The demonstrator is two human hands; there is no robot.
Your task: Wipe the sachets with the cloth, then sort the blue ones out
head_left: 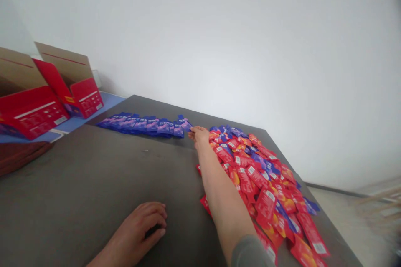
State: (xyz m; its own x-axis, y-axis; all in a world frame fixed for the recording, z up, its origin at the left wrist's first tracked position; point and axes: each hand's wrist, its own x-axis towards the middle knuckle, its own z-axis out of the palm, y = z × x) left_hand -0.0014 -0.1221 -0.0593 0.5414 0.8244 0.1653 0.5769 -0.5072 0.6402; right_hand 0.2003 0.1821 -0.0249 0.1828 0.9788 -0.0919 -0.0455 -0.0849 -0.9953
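My right hand (pixel 200 135) reaches across to the far side of the table and pinches a blue-purple packet (pixel 184 124) by its edge. That packet is at the right end of a row of overlapping blue-purple packets (pixel 140 125). Just right of my forearm spreads a loose heap of red packets (pixel 250 175), with some blue-purple packets (pixel 261 160) mixed in. Near the front of the table my left hand (pixel 142 227) rests with loosely curled fingers, the thumb apart from them and nothing held.
On the left, two open red cardboard boxes (pixel 86 98) stand on a blue surface (pixel 109 100) beside the dark grey table (pixel 94 179). A dark reddish-brown item (pixel 21 156) lies at the left edge. Behind the table rises a white wall (pixel 219 41).
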